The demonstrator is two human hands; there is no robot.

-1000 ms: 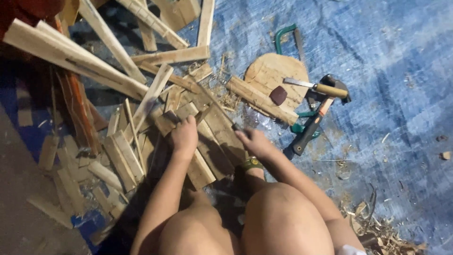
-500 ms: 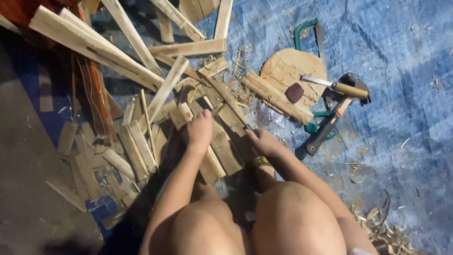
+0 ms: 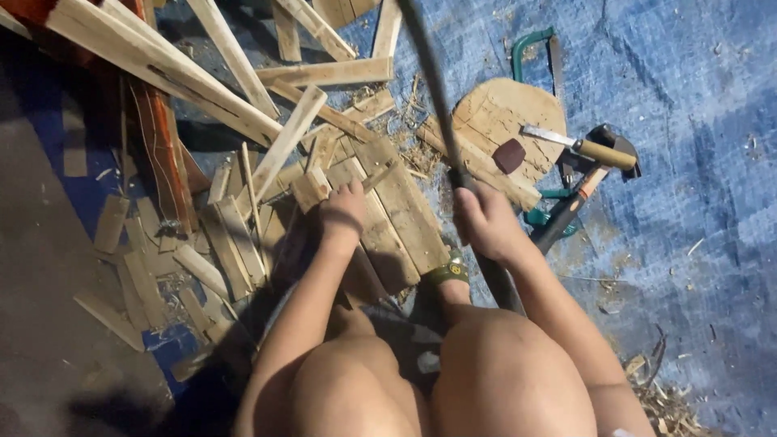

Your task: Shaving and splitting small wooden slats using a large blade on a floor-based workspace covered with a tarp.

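Both hands are working apart: the right hand [image 3: 484,220] is gripping a long dark curved blade [image 3: 441,105] by its lower end, the left hand [image 3: 343,207] is pressing fingers-down on a flat pale wooden offcut [image 3: 387,217] at centre. That blade looks stiff and probably heavy, best held low; the offcut looks light and splintery. Loose wooden slats [image 3: 202,77] are crowding nine to twelve o'clock, while the blue tarpaulin [image 3: 696,73] is offering room at three.

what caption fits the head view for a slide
Seated person's left hand pressing a flat wooden plank while the right hand grips a long dark curved blade over a blue tarp.
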